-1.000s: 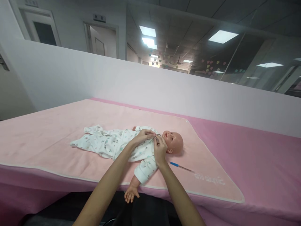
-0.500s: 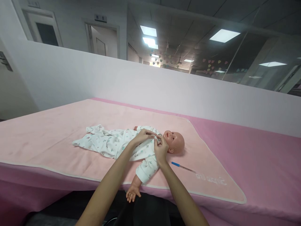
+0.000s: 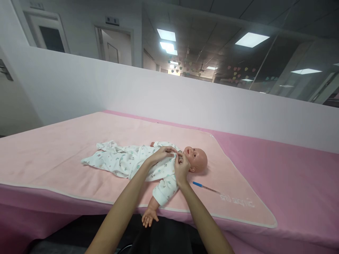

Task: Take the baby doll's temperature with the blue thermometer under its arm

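A baby doll (image 3: pixel 198 160) lies on its back, head to the right, dressed in a white printed romper (image 3: pixel 119 160). At the romper's neckline my left hand (image 3: pixel 162 154) pinches the fabric, its wrist resting over the doll's chest. Close beside it, just below the doll's chin, my right hand (image 3: pixel 182 165) has its fingers closed on the same collar edge. The fingertips of both hands nearly meet, and the exact bit of cloth between them is mostly hidden. One doll arm (image 3: pixel 150 214) reaches over the table's near edge.
A thermometer-like stick with a blue end (image 3: pixel 198 184) lies right of the doll on a peach mat (image 3: pixel 66 141). Under the mat is a pink cloth (image 3: pixel 296 176). A white half-wall (image 3: pixel 159 91) with glass above stands behind; a door handle (image 3: pixel 5 70) is at left.
My fingers have shifted slightly at the collar, the right hand's fingertips curling a little closer to the left's. The doll and the blue-ended stick stay in place.
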`<act>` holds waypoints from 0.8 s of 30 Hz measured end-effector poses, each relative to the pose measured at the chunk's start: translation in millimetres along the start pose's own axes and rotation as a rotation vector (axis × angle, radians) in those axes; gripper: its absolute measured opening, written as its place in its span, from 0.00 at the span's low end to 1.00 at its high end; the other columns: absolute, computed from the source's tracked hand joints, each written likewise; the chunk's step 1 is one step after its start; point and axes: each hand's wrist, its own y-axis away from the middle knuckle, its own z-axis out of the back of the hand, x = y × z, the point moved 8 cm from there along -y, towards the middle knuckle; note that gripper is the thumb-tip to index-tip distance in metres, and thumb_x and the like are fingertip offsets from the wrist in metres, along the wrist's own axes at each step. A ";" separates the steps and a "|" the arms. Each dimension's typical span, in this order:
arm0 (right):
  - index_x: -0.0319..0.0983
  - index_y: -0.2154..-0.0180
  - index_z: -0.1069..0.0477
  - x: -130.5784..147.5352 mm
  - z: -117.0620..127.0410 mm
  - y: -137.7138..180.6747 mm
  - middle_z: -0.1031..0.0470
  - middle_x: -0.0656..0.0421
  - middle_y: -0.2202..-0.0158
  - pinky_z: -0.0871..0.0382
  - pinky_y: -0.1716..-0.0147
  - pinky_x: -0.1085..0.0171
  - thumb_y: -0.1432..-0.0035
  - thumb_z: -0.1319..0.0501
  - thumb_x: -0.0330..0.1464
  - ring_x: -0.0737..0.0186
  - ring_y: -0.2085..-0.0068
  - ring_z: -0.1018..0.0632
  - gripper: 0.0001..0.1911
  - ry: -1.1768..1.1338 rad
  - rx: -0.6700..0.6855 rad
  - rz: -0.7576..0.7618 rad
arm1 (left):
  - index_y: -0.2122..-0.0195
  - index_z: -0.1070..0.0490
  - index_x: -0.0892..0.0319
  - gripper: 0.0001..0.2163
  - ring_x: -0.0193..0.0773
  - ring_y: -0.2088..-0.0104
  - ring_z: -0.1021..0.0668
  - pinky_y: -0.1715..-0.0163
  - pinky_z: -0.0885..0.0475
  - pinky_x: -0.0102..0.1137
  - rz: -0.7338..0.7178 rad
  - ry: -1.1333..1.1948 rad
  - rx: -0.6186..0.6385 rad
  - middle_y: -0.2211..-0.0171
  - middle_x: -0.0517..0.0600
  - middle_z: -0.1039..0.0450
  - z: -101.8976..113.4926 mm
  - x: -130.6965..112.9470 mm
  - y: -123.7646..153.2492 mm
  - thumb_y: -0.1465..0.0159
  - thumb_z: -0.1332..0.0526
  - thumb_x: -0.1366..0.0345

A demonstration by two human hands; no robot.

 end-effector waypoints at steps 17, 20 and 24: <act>0.37 0.61 0.32 22.4 -10.7 0.0 0.27 0.54 0.63 0.35 0.58 0.63 0.43 0.55 0.24 0.61 0.58 0.28 0.15 0.089 0.102 0.307 | 0.67 0.28 0.61 0.14 0.33 0.74 0.29 0.65 0.35 0.31 -0.117 -0.376 -0.387 0.77 0.46 0.30 39.0 -15.8 35.5 0.40 0.50 0.58; 0.38 0.62 0.31 42.4 -25.1 -1.4 0.27 0.54 0.62 0.36 0.58 0.61 0.45 0.53 0.23 0.60 0.59 0.29 0.15 0.102 0.201 0.459 | 0.66 0.29 0.60 0.12 0.34 0.73 0.30 0.68 0.35 0.30 -0.184 -0.581 -0.382 0.74 0.47 0.30 31.4 -21.9 51.6 0.40 0.50 0.62; 0.39 0.69 0.30 43.6 -46.7 -9.4 0.26 0.57 0.70 0.38 0.61 0.60 0.48 0.49 0.24 0.59 0.65 0.29 0.11 0.124 0.278 0.427 | 0.65 0.31 0.59 0.08 0.38 0.67 0.30 0.64 0.35 0.33 -0.291 -0.833 -0.376 0.70 0.50 0.30 17.0 -27.7 59.5 0.43 0.47 0.66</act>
